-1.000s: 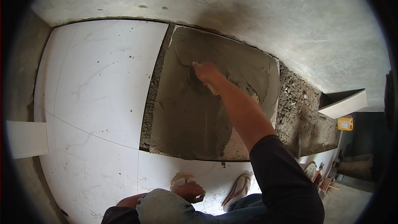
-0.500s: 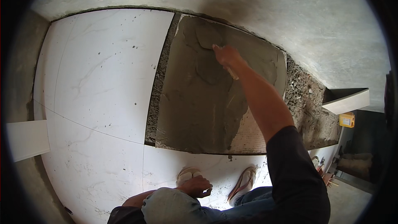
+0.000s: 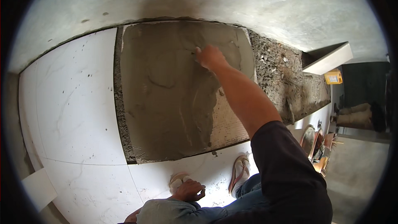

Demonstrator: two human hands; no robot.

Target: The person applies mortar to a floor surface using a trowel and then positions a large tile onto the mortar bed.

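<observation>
Mortar [image 3: 157,112] underlies right hand [image 3: 210,58], clenched round a mostly hidden tool [image 3: 195,57]; left hand [image 3: 188,191] half-open.

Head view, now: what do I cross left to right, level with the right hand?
White marbled floor tile → narrow strip of rough dark-grey mortar → smooth spread of wet grey mortar → bare right hand over it → bed of rough grey-brown rubble → tilted pale rectangular panel.
</observation>
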